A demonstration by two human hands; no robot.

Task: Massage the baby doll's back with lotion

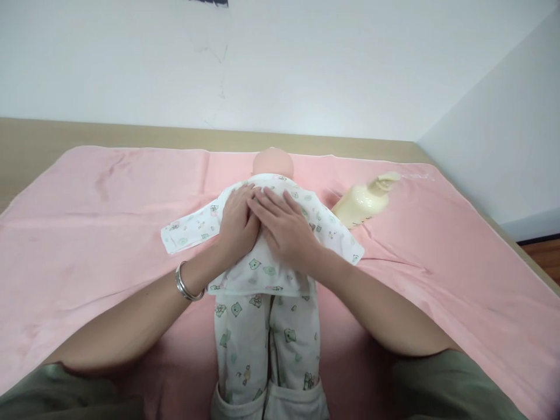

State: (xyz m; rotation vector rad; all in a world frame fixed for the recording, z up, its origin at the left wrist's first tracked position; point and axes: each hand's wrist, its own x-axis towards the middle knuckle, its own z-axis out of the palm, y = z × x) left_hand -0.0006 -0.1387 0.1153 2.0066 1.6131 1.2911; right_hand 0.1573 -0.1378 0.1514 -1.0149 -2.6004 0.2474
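Note:
A baby doll [273,162] lies lengthwise in front of me, its bald head at the far end. It wears a white printed top [262,271] with the sleeves spread out and matching trousers [245,338] with folded cuffs. My left hand [240,221] rests flat on the upper part of the top, a silver bangle [187,283] at its wrist. Beside it, my right hand [286,227] lies flat with its fingers stretched out, its fingertips meeting the left hand near the middle. Neither hand grips anything. The doll's face is not visible.
A pale yellow pump bottle [361,204] lies tilted on its side, right of the doll by the sleeve. Under everything spreads a pink cloth [87,233] with creases, on a wooden surface [39,134]. A white wall [131,64] stands behind, another at the right.

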